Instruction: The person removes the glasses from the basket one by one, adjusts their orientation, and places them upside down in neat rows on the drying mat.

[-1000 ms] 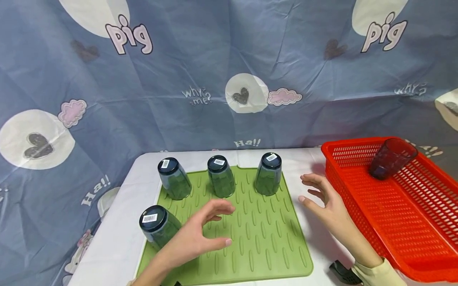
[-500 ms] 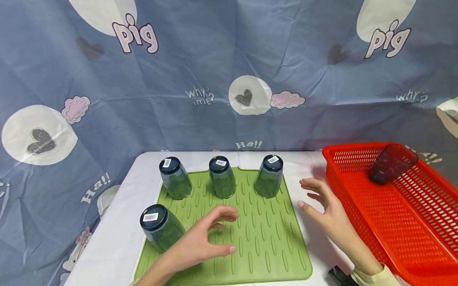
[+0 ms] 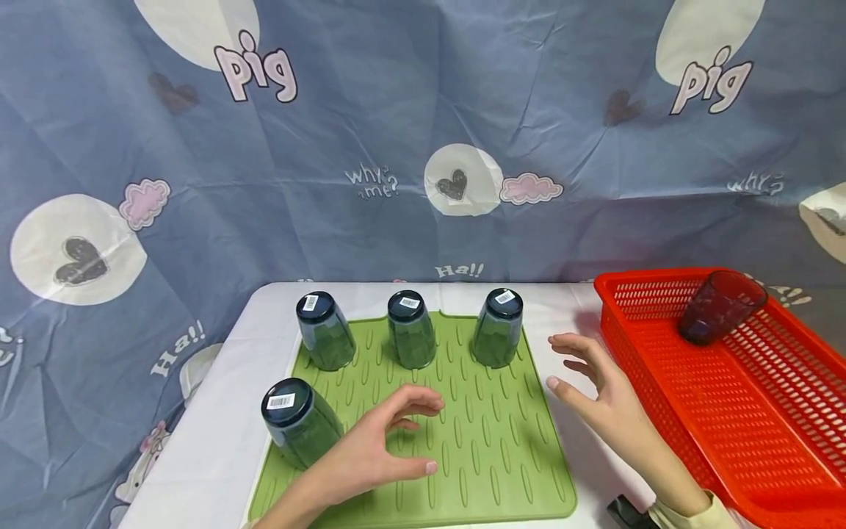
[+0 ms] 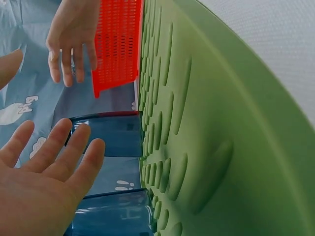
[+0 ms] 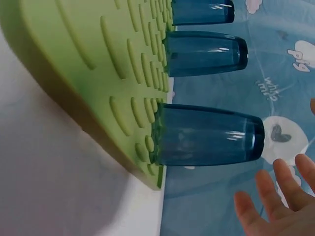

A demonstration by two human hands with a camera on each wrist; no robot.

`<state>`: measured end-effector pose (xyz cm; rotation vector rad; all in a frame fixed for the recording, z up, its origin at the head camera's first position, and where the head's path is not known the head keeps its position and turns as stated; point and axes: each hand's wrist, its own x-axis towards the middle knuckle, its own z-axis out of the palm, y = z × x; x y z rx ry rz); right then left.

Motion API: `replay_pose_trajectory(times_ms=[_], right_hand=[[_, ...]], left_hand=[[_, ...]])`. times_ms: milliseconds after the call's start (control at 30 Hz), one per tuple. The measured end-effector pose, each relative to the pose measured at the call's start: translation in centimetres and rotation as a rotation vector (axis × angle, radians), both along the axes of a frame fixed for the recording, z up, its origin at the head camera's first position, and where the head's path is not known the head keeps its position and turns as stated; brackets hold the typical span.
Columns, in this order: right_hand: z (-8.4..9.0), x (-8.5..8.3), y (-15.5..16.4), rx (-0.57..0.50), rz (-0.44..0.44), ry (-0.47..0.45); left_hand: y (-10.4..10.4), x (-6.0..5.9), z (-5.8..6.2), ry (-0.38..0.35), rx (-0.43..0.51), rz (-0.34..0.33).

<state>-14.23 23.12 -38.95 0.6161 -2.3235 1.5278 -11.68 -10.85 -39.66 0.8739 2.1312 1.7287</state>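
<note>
Several dark blue tumblers stand upside down on a green ribbed mat (image 3: 489, 470): three in a back row (image 3: 324, 332) (image 3: 410, 328) (image 3: 498, 327) and one at the front left (image 3: 297, 422). My left hand (image 3: 377, 448) hovers over the mat beside the front-left tumbler, fingers loosely spread, holding nothing. My right hand (image 3: 595, 389) hovers at the mat's right edge, fingers spread and empty. In the right wrist view the nearest tumbler (image 5: 206, 135) lies just beyond my fingertips (image 5: 275, 196). One more tumbler (image 3: 719, 306) leans in the red basket (image 3: 760, 426).
A white table (image 3: 205, 455) carries the mat and the red perforated basket on the right. A blue patterned cloth (image 3: 396, 110) hangs behind. A small dark object (image 3: 624, 508) lies at the table's front edge near my right wrist.
Both hands have drifted slightly; the left hand slid a little right and down over the mat. The tumblers have not moved.
</note>
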Motion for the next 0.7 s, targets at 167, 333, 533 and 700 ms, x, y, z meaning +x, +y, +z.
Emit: replay_pose_trajectory(times_ms=[167,333,533,700], right_hand=[[0.5,0.3,-0.2,0.012,0.006,0.014],[1.2,0.7,-0.5,0.027,0.008,0.013],[2.5,1.5,-0.7,0.017,0.030,0.086],[3.2,2.4,-0.9,0.012,0.057,0.159]], left_hand=[[0.1,-0.1,-0.1,-0.026,-0.006,-0.001],[0.2,-0.2,-0.1,-0.031,0.004,-0.007],[0.3,0.0,-0.4,-0.065,0.002,-0.050],[0.5,0.1,-0.4,-0.074,-0.004,-0.060]])
